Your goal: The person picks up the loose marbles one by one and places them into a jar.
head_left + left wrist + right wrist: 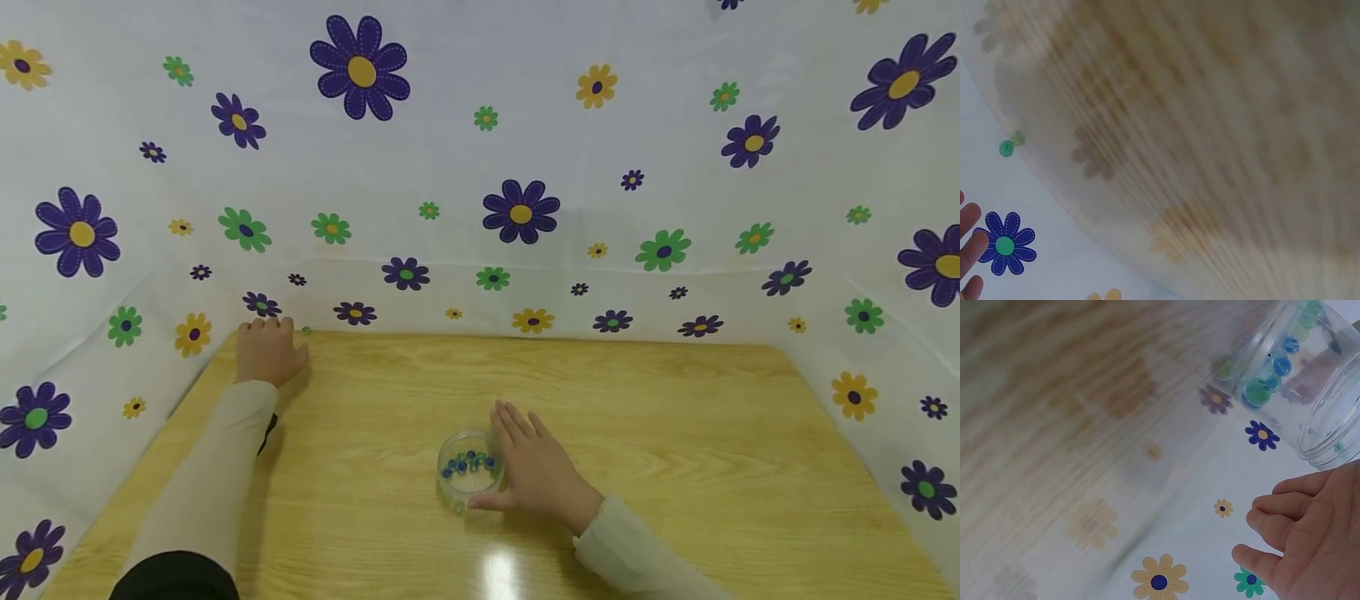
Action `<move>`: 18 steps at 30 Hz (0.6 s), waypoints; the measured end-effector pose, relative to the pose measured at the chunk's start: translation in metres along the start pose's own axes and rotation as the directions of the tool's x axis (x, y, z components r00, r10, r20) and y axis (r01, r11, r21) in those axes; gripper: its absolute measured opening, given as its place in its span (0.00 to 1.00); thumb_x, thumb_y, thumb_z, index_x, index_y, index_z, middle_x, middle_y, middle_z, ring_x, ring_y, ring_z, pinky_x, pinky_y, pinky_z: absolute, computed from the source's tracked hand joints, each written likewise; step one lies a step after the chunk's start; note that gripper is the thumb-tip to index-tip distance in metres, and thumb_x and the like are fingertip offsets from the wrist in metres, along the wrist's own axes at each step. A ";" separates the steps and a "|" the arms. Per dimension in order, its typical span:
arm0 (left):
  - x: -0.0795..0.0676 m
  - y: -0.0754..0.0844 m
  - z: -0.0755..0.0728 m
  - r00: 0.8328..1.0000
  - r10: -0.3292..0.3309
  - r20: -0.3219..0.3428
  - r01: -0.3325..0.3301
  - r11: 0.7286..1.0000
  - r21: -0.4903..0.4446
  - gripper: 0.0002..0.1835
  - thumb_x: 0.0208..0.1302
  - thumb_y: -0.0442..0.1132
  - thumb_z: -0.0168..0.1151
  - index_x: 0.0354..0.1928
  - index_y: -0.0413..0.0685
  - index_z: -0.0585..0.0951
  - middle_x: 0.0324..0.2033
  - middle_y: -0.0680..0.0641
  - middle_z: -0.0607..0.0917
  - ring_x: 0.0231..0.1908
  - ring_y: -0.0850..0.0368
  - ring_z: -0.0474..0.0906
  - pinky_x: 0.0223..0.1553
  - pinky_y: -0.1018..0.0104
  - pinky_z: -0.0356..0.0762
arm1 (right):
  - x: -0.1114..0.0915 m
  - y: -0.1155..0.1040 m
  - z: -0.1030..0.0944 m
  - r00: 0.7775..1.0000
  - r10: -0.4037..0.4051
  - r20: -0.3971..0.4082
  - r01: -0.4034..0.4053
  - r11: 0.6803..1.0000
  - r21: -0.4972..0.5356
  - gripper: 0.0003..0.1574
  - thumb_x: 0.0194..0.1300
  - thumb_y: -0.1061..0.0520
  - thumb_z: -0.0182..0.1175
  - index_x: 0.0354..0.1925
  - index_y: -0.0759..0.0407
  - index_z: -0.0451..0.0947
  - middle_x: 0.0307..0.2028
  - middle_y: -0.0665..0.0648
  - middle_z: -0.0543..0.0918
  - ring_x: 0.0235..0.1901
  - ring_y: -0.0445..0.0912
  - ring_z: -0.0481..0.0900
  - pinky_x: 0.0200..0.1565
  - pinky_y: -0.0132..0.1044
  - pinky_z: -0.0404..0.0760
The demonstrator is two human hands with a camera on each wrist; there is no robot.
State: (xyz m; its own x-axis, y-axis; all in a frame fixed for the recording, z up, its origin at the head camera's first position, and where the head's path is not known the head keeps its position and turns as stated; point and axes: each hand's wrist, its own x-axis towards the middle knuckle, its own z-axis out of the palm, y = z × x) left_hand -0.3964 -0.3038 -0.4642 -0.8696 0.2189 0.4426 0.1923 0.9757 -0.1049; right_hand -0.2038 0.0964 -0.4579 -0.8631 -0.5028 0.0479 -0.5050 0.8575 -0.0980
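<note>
At the table's far left corner is my left hand [270,350], back up, its thumb side toward a small green marble [306,330] at the far edge. In the left wrist view that marble [1007,148] sits apart from the fingertips [971,247], which hold nothing. My right hand [542,471] stands beside a clear round jar [440,483], straight fingers along its right side and thumb near its front. Several blue and green marbles [1282,364] lie on the jar's bottom. A pale green marble [459,506] shows at the jar's front base.
The wooden table [675,450] is glossy and reflects the light near its front. A white flowered cloth [450,150] rises behind it and along both sides.
</note>
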 end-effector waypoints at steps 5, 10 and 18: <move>0.012 -0.004 0.007 0.991 -0.050 0.128 0.053 0.998 -0.017 0.25 0.55 0.47 0.57 0.42 0.27 0.76 0.36 0.27 0.81 0.38 0.31 0.76 0.46 0.38 0.69 | 0.000 0.002 0.000 1.000 0.003 0.018 -0.003 1.000 -0.008 0.74 0.47 0.16 0.50 0.71 0.67 0.48 0.72 0.65 0.52 0.72 0.55 0.51 0.70 0.52 0.54; 0.023 -0.005 0.018 0.976 -0.097 0.194 0.104 0.994 -0.025 0.24 0.55 0.47 0.54 0.39 0.27 0.76 0.36 0.26 0.80 0.40 0.30 0.74 0.46 0.38 0.67 | -0.001 0.003 -0.001 0.999 0.000 0.036 0.000 1.000 0.007 0.74 0.47 0.16 0.49 0.72 0.67 0.47 0.72 0.64 0.51 0.73 0.55 0.50 0.70 0.52 0.54; 0.034 -0.003 0.025 0.955 -0.118 0.271 0.141 0.988 -0.068 0.20 0.56 0.42 0.51 0.39 0.27 0.75 0.38 0.25 0.79 0.41 0.28 0.73 0.47 0.36 0.65 | -0.001 0.004 -0.002 0.999 -0.003 0.052 0.004 1.000 -0.013 0.73 0.48 0.15 0.47 0.72 0.65 0.46 0.73 0.63 0.49 0.73 0.54 0.48 0.70 0.52 0.53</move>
State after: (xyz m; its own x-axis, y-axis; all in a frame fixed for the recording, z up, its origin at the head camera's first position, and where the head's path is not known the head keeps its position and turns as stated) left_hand -0.4380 -0.2993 -0.4709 -0.9766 0.0922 0.1942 0.0979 0.9950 0.0196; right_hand -0.2046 0.1003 -0.4564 -0.8598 -0.5107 -0.0039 -0.5086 0.8568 -0.0848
